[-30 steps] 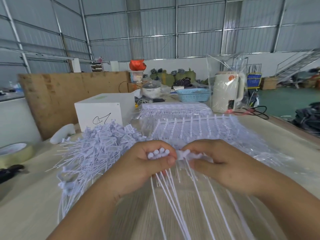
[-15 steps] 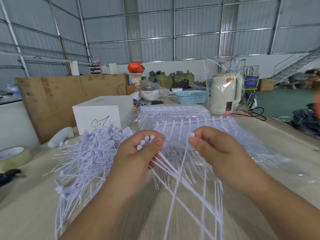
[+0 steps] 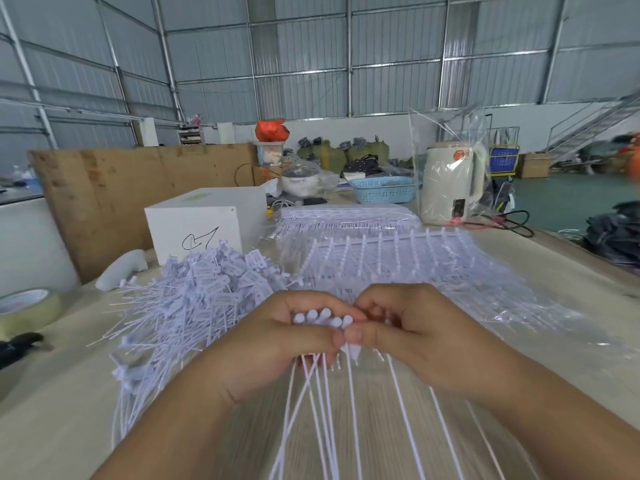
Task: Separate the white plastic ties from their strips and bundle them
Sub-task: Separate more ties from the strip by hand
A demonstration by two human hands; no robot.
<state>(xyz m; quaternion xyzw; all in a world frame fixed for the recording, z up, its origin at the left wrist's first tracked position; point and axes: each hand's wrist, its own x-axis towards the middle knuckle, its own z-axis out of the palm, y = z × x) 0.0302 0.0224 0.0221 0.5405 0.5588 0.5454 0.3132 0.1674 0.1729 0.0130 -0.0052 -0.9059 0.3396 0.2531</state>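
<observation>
We see the left hand (image 3: 277, 344) closed on a small bunch of white ties (image 3: 322, 320) — their round heads poke up above its fingers, tails trailing down over the worktop (image 3: 52, 427). The right hand (image 3: 412, 330) pinches one tie beside that bunch, thumb tips touching. A pile of loose ties (image 3: 194, 299) lies left; uncut strips (image 3: 398, 251) lie behind the hands.

We see a warehouse or factory hall: corrugated metal walls (image 3: 311, 64) on steel framing, a metal staircase (image 3: 595, 123) at right, green floor (image 3: 568, 202). Stuffed sacks (image 3: 332, 154) line the far wall. Our worktable (image 3: 52, 410) carries piled white plastic ties (image 3: 194, 299), a white box (image 3: 207, 220), blue basket (image 3: 382, 190), kettle (image 3: 450, 185), and a tape roll (image 3: 27, 306) at its left edge.
</observation>
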